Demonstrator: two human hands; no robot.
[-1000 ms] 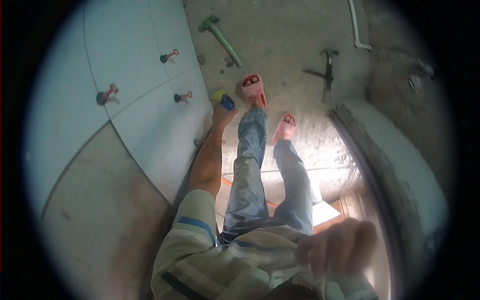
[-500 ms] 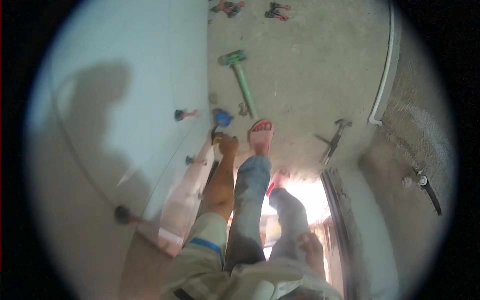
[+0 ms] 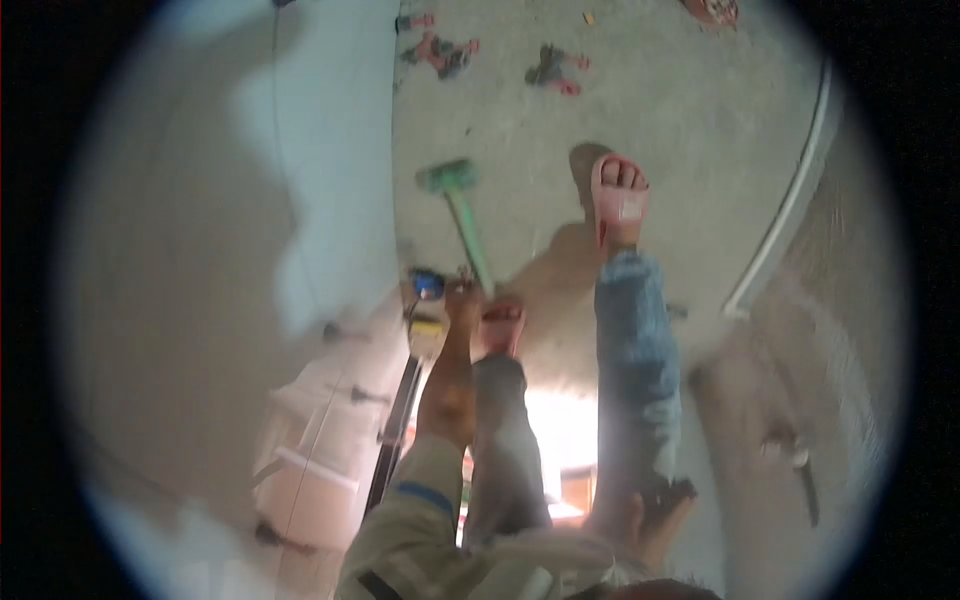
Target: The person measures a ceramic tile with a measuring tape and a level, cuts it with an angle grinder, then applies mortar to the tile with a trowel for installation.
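My left hand (image 3: 461, 294) reaches down to the floor at the foot of the wall, blurred, its fingers at a small reddish piece (image 3: 463, 273). Right beside it lies a blue object (image 3: 427, 285), and a yellow-topped object (image 3: 426, 330) sits just below. A sledgehammer (image 3: 463, 215) with a green head and handle lies on the floor ahead, its handle end close to my fingers. My right hand (image 3: 658, 518) is low by my right leg, thumb and fingers apart. Both feet wear pink sandals (image 3: 621, 195).
Black and red clamp-like pieces (image 3: 440, 55) lie on the concrete floor (image 3: 520, 130), and similar ones (image 3: 368, 395) stick out of the panel seams (image 3: 320, 420) at left. A white pipe (image 3: 790, 215) runs along the right wall. Bright light enters through a doorway behind my legs.
My right foot has stepped forward and right, covering most of the claw hammer. My left hand has left the yellow-topped object and moved to the small reddish piece.
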